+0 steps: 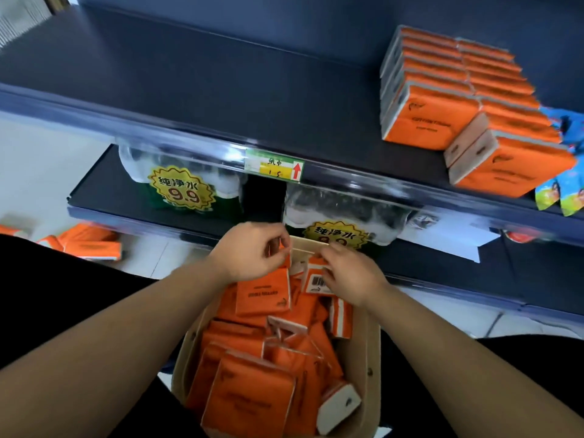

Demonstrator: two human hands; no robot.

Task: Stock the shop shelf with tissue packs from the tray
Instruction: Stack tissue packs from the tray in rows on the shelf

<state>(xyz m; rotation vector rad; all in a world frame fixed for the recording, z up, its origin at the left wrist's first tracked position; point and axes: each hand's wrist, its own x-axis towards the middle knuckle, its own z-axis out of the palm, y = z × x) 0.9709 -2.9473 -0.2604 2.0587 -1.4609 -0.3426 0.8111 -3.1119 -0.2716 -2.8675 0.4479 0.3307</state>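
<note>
At the far end of the tray [374, 358], your left hand [252, 252] pinches an upright tissue pack [264, 294] by its top edge while your right hand [352, 275] curls its fingers [328, 262] round a barcoded pack [316, 281], presumably to lift both to the shelf [221, 90], stocked only far right.

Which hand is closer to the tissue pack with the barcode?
Right. The right hand holds the barcode pack; the left hand is off to its left, pinching another pack.

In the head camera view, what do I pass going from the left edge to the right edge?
Tissue packs on the floor, left hand, right hand, stacked tissue packs, colourful packets.
</note>
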